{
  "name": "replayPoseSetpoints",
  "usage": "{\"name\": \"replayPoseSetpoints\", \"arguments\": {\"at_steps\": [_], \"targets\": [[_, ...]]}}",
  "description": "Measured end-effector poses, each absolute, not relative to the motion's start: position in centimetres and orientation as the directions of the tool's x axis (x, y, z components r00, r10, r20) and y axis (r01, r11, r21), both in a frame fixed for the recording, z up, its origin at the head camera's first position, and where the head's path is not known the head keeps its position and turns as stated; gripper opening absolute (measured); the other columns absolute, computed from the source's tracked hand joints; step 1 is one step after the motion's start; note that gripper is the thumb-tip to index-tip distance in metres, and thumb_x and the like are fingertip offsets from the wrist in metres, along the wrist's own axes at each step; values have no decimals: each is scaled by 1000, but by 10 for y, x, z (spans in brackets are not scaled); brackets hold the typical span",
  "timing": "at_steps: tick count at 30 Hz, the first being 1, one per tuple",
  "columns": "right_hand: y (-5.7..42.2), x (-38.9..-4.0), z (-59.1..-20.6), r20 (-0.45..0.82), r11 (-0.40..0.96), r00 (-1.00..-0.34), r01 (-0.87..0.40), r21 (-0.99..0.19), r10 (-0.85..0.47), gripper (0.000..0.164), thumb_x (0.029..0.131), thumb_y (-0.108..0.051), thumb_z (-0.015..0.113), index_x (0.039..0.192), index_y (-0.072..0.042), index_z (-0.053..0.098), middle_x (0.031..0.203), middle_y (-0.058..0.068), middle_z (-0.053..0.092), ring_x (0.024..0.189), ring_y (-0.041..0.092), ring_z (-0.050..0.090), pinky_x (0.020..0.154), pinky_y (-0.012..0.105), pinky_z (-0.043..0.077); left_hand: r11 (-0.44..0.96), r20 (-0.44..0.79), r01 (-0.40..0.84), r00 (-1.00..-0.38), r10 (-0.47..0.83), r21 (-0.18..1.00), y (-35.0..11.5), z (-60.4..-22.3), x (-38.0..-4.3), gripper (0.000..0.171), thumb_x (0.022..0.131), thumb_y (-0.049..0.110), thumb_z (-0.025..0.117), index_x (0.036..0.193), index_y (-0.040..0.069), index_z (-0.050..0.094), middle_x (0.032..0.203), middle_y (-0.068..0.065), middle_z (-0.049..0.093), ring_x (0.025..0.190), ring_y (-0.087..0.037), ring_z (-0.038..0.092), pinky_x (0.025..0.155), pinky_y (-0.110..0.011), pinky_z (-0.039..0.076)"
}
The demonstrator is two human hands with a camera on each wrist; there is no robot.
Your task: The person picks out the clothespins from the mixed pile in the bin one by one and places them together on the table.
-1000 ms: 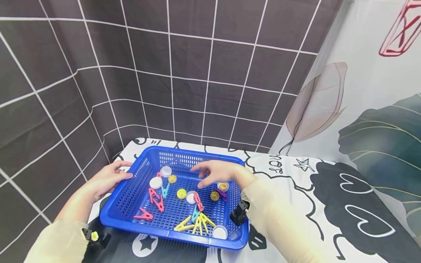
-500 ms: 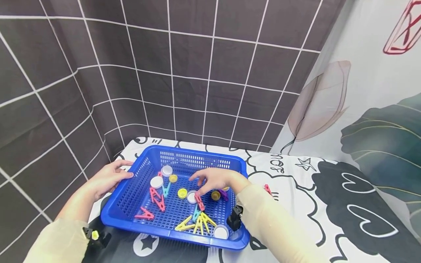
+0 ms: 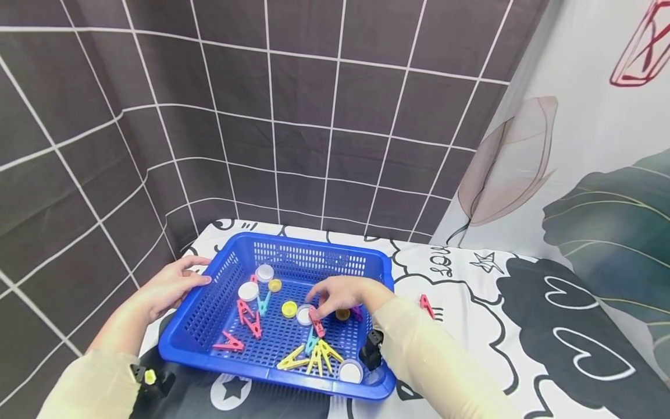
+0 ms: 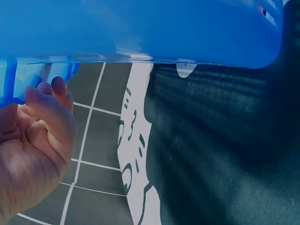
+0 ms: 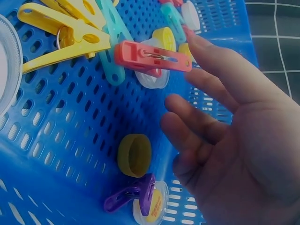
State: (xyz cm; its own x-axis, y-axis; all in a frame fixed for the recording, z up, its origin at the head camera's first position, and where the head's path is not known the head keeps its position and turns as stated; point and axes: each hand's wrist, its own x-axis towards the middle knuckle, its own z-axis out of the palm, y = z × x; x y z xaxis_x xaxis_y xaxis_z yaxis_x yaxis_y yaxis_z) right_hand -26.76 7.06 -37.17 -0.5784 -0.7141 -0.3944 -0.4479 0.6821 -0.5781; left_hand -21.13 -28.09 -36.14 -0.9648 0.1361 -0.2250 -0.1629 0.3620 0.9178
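A blue plastic basket [image 3: 209,302] holds loose clothespins and small round caps. My left hand [image 3: 173,285] grips its left rim; in the left wrist view the curled fingers [image 4: 61,98] meet the underside of the rim. Inside the basket, my right hand [image 3: 342,293] pinches one end of a pink clothespin [image 3: 316,323] between thumb and finger. That clothespin [image 5: 152,57] lies over a clear round lid [image 5: 154,80], beside a teal clothespin [image 5: 110,51]. Below the right hand are a yellow cap [image 5: 134,155] and a purple clothespin [image 5: 133,194].
Several yellow clothespins [image 3: 316,356] and a white lid [image 3: 350,371] lie near the basket's front. Pink clothespins [image 3: 248,319] and white lids [image 3: 248,291] are at its left. A red clothespin [image 3: 426,305] lies on the patterned cloth [image 3: 460,331] to the right.
My right hand has moved down and toward me onto the pink clothespin, its fingers closing on one end. The red clothespin on the cloth has come into view. My left hand stays put.
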Motion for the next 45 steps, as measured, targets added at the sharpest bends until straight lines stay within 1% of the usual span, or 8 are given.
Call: {"name": "replayPoseSetpoints", "arguments": {"at_steps": [5, 8, 12, 14, 20, 26, 32, 45], "targets": [[66, -265, -375, -431, 714, -580, -457, -531, -692, 47, 80, -31, 73, 123, -18, 60, 84, -8, 61, 76, 7, 55, 72, 24, 45, 367, -229, -167, -965, 132, 915, -281, -362, -211, 59, 92, 20, 59, 139, 0, 29, 101, -15, 64, 79, -29, 67, 67, -43, 55], [61, -264, -377, -448, 716, -563, -477, -510, -694, 45, 78, -27, 75, 120, -18, 61, 85, -9, 60, 79, 7, 53, 75, 24, 44, 369, -230, -168, -965, 129, 914, -280, -361, -210, 59, 92, 20, 59, 139, 1, 29, 101, -15, 64, 79, -29, 67, 66, -43, 55], [55, -262, -378, -462, 695, -526, -453, -558, -714, 38, 77, -19, 75, 112, -14, 62, 83, -8, 62, 79, 6, 54, 78, 22, 42, 378, -230, -165, -964, 134, 911, -279, -360, -211, 60, 92, 21, 59, 139, 1, 29, 102, -15, 64, 80, -29, 67, 67, -42, 55], [53, -261, -378, -467, 695, -523, -436, -572, -713, 33, 77, -16, 75, 107, -13, 61, 78, -6, 64, 75, 6, 55, 75, 22, 43, 382, -227, -160, -964, 138, 910, -278, -359, -211, 60, 92, 21, 59, 139, 1, 30, 102, -16, 64, 80, -29, 67, 67, -42, 55], [54, -261, -376, -453, 683, -523, -430, -590, -722, 25, 77, -12, 74, 99, -14, 61, 76, -5, 64, 73, 7, 57, 73, 21, 43, 395, -225, -158, -965, 131, 905, -277, -357, -212, 58, 92, 21, 59, 139, 1, 30, 101, -15, 64, 79, -29, 67, 66, -42, 55], [55, -263, -375, -399, 649, -535, -442, -619, -744, 24, 77, -12, 73, 98, -16, 63, 79, -6, 61, 73, 6, 53, 68, 21, 43, 400, -227, -159, -966, 127, 902, -277, -358, -211, 59, 92, 22, 59, 139, 1, 30, 100, -15, 64, 78, -28, 67, 66, -41, 55], [53, -262, -374, -361, 627, -547, -444, -640, -755, 23, 78, -7, 70, 99, -12, 63, 80, -5, 59, 72, 7, 52, 68, 21, 44, 388, -231, -166, -965, 125, 907, -279, -360, -210, 59, 92, 21, 59, 139, 1, 30, 100, -14, 64, 79, -29, 67, 66, -42, 55], [48, -261, -375, -352, 637, -561, -469, -612, -750, 17, 78, -4, 71, 84, -14, 58, 76, -4, 54, 70, 9, 49, 65, 21, 41, 371, -227, -165, -965, 128, 914, -280, -361, -210, 58, 92, 20, 59, 139, 1, 30, 99, -14, 64, 79, -29, 67, 67, -43, 55]]}}
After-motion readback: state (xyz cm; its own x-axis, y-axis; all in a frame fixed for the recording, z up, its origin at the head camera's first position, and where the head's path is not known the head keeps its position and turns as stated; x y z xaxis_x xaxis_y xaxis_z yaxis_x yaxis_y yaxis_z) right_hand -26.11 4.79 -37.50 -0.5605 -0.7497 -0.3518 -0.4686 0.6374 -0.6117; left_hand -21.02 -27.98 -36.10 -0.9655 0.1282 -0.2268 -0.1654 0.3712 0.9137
